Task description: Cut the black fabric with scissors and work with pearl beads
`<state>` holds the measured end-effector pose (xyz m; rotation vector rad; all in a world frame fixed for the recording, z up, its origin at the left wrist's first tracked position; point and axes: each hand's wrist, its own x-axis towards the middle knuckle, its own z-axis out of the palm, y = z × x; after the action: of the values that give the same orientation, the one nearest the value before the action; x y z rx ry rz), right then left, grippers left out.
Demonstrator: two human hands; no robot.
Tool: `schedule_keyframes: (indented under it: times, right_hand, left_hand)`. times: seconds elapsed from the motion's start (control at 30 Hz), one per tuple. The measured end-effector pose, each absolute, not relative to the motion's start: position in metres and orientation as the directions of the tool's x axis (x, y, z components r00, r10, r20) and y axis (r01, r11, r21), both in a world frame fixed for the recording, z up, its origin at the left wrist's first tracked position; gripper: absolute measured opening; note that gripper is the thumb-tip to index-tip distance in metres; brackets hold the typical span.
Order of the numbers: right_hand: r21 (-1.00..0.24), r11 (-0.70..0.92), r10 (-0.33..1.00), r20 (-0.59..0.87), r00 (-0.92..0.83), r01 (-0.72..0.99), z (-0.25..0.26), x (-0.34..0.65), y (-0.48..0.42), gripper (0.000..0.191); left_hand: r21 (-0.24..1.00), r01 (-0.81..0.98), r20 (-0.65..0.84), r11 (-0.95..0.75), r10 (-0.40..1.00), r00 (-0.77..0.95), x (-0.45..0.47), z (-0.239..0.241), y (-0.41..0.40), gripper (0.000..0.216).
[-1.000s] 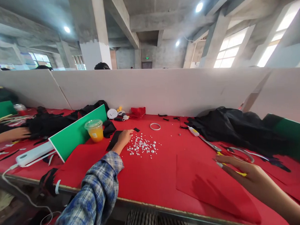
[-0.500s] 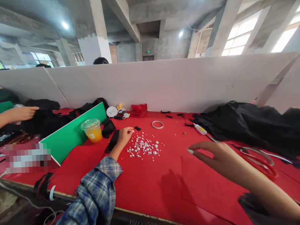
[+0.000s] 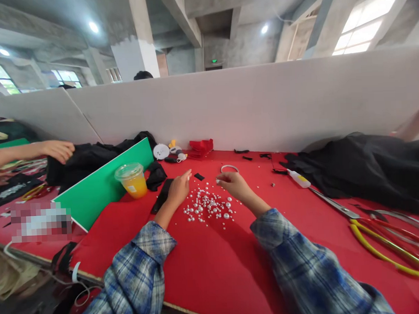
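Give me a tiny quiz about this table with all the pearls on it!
1. True or false: the pearls lie loose on a red table cover.
2. What stands beside the green board? A) a cup of orange drink B) a teapot C) a shoe
3. Which is nearer the white ring: the left hand or the right hand?
Key: 1 true; 2 A; 3 the right hand.
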<state>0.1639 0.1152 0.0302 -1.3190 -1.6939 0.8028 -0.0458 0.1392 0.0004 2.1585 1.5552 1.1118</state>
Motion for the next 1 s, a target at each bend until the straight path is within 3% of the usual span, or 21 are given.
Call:
schedule_keyframes:
  times: [0.1,0.2,0.3,0.4,0.57,0.67,0.83,1.0]
  right_hand:
    - [-0.878,0.222,0.975,0.208,-0.080,0.425,0.027,0.178,0.123,0.009]
    - [-0.886,0.213,0.977,0.203,-0.069,0.413,0.030,0.190,0.127,0.010]
    - [-0.903,0.207,0.978,0.199,-0.061,0.377,0.038,0.197,0.127,0.010]
    - [-0.938,0.178,0.984,0.179,-0.025,0.297,0.046,0.201,0.126,0.011]
    - [-0.958,0.154,0.987,0.161,0.008,0.241,0.056,0.205,0.123,0.010]
    - [-0.960,0.153,0.987,0.159,0.007,0.236,0.057,0.203,0.122,0.010]
    - [-0.966,0.175,0.983,0.162,-0.082,0.190,0.061,0.192,0.112,0.008]
    - [-0.949,0.222,0.955,0.165,-0.246,0.225,0.066,0.168,0.095,0.009]
  left_hand:
    - [0.379,0.829,0.345,-0.411,0.894,0.286,-0.046,-0.002,0.138,0.052]
    - [0.299,0.867,0.246,-0.398,0.910,0.333,-0.042,-0.005,0.138,0.058]
    - [0.347,0.861,0.181,-0.371,0.928,0.327,-0.040,-0.004,0.139,0.056]
    - [0.502,0.811,0.183,-0.301,0.953,0.240,-0.042,-0.003,0.141,0.054]
    - [0.851,0.450,0.309,-0.271,0.951,-0.012,-0.046,0.001,0.144,0.056]
    - [0.967,0.111,0.246,-0.231,0.959,-0.144,-0.043,0.007,0.140,0.047]
    - [0.946,-0.284,0.121,-0.156,0.983,-0.139,-0.030,0.019,0.120,0.035]
    - [0.893,-0.448,0.022,-0.045,0.998,-0.056,-0.018,0.031,0.103,0.027]
